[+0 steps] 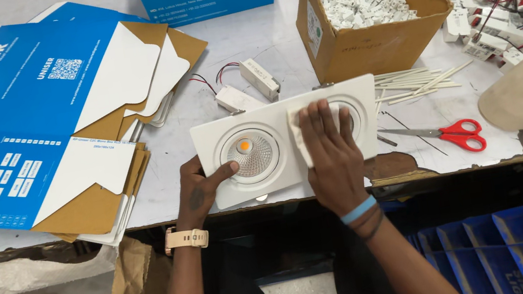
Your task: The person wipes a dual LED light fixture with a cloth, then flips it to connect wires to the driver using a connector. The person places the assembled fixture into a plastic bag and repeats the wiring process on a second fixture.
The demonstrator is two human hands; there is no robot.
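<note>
A: Entry, head view. Where does the fixture sit?

B: Your white twin-lamp downlight panel lies face up at the near edge of the white worktable, slightly tilted, its lower edge reaching the table lip. The left lamp shows its ribbed reflector with an orange emitter at the centre.

A: Your left hand?

B: Your left hand grips the panel's lower left corner from below, thumb lying across the face just beside the left lamp. A beige wristwatch sits on that wrist.

A: Right hand?

B: Your right hand lies flat, fingers together, pressing a white cloth onto the panel over the right lamp, which it mostly covers. A blue band circles that wrist.

A: Surroundings?

B: Red-handled scissors lie right of the panel, apart from it. A cardboard box of small white parts stands behind. Two white drivers with red and black wires lie just behind the panel. Flat blue-and-white cartons are stacked to your left.
</note>
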